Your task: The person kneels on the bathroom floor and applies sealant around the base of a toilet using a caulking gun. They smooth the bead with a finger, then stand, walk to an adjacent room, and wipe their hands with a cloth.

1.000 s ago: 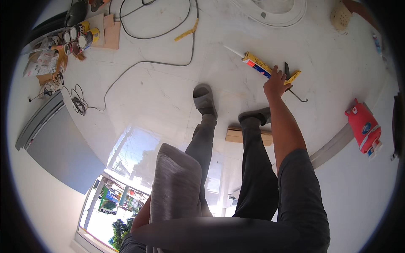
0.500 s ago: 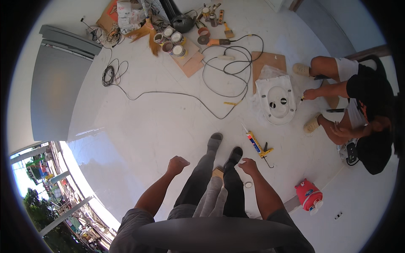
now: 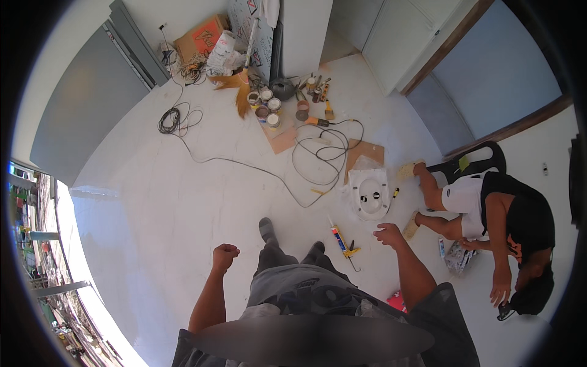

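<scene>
My left hand (image 3: pixel 225 257) is raised in front of me over the white floor, its fingers curled into a fist with nothing showing in it. My right hand (image 3: pixel 389 235) is held out to the right, fingers loosely bent and tips slightly apart, with no object seen in it. Closest to it in view are a yellow caulking gun (image 3: pixel 347 248) with a sealant tube, lying on the floor, and a white toilet seat (image 3: pixel 370 208) on clear plastic. A small black-and-yellow tube (image 3: pixel 395 193) lies beside the seat.
A co-worker (image 3: pixel 520 211) sits bent over at the right, by a black chair (image 3: pixel 496 159). A cable (image 3: pixel 244 162) loops across the floor to an angle grinder (image 3: pixel 317 122). Paint cans (image 3: pixel 273 121), a broom (image 3: pixel 241 85) and a cardboard box (image 3: pixel 205 37) stand at the back.
My view has shifted, showing more of the far wall and doors. My right hand has moved out to the right. The co-worker's hand has left the toilet seat and the tube lies beside it.
</scene>
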Available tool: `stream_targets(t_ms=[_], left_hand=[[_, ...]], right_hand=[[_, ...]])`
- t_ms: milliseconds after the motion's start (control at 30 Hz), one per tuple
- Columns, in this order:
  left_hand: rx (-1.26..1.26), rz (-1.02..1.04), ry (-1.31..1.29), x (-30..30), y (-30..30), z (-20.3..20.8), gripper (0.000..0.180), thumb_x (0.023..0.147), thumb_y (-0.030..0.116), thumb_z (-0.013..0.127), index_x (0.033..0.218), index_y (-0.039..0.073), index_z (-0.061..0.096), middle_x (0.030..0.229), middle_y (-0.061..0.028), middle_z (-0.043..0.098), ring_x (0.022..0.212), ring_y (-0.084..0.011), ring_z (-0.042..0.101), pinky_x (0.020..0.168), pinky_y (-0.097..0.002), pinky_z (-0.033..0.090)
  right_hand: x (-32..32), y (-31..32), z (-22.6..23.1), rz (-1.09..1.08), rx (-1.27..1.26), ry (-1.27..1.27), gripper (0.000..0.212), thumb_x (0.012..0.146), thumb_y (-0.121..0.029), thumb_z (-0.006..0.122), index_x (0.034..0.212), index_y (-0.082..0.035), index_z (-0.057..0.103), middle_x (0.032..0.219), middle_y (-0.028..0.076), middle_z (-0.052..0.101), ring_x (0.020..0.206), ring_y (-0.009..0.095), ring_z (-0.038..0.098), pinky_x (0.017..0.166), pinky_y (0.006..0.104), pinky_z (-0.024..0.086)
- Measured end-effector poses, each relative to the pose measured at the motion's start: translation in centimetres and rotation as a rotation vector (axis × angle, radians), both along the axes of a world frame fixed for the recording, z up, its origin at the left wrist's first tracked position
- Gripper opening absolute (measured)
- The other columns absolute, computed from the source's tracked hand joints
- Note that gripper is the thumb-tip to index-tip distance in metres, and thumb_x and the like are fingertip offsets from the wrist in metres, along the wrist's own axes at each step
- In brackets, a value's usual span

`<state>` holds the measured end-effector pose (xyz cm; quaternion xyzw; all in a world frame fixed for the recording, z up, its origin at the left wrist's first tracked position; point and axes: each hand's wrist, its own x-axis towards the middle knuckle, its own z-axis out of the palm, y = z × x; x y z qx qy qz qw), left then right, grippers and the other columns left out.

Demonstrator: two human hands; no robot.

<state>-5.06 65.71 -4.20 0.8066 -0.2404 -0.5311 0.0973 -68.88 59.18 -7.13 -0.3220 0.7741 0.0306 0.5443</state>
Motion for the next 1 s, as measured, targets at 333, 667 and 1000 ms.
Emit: stream_targets(t_ms=[333,667,1000], left_hand=[[0.143,0.128,-0.076,13.6,-3.8,1.5,0.047,0.096,0.044,0.07,0.107,-0.001,0.072,0.096,-0.0091,0.074,0.085,-0.0173,0.069,0.072,-0.0349,0.053],[0.156,-0.134,-0.172,13.0,-24.6,-1.7,0.033,0.089,0.02,0.079,0.116,0.003,0.072,0.093,-0.0071,0.074,0.083,-0.0168,0.07,0.064,-0.0304,0.052],[0.494,-0.13,0.064,-5.4,-38.5,-8.7,0.034,0.098,0.036,0.069,0.11,0.004,0.072,0.096,-0.0084,0.074,0.093,-0.0217,0.071,0.083,-0.0393,0.054]], right_hand=[[13.0,-10.8,2.8,-0.085,-0.319,-0.081,0.052,0.089,-0.024,0.077,0.133,0.0,0.064,0.092,0.01,0.073,0.08,0.018,0.07,0.071,0.0325,0.055],[10.6,0.2,-3.4,-0.747,0.009,0.059,0.051,0.091,-0.021,0.075,0.134,0.003,0.06,0.093,0.009,0.071,0.078,0.018,0.069,0.066,0.0324,0.055],[-4.1,-5.4,-6.8,0.162,0.212,0.372,0.047,0.086,-0.035,0.08,0.117,-0.002,0.07,0.096,0.014,0.077,0.088,0.026,0.075,0.085,0.0399,0.06]])
